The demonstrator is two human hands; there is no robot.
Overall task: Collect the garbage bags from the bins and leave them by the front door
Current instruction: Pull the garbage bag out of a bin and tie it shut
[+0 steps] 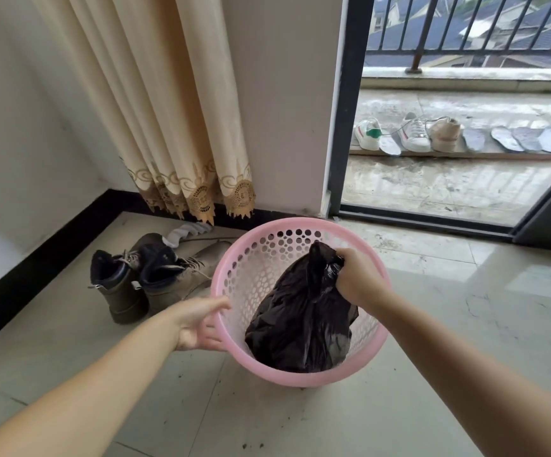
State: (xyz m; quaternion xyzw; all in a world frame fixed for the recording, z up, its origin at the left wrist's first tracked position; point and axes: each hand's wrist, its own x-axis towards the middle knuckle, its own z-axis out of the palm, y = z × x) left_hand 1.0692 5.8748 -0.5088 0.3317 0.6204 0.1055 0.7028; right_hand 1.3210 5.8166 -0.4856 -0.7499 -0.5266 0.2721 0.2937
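no readable text or labels, sneakers (414, 135) perhaps branded (too blurred)

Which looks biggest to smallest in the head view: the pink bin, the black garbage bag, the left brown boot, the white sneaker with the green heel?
1. pink bin
2. black garbage bag
3. left brown boot
4. white sneaker, though it sits farther away on the balcony, so its true size is unsure.

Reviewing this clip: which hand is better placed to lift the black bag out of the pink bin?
The right hand: it already grips the gathered top of the black garbage bag inside the pink bin. The left hand rests at the bin's near-left rim, probably better used to steady it.
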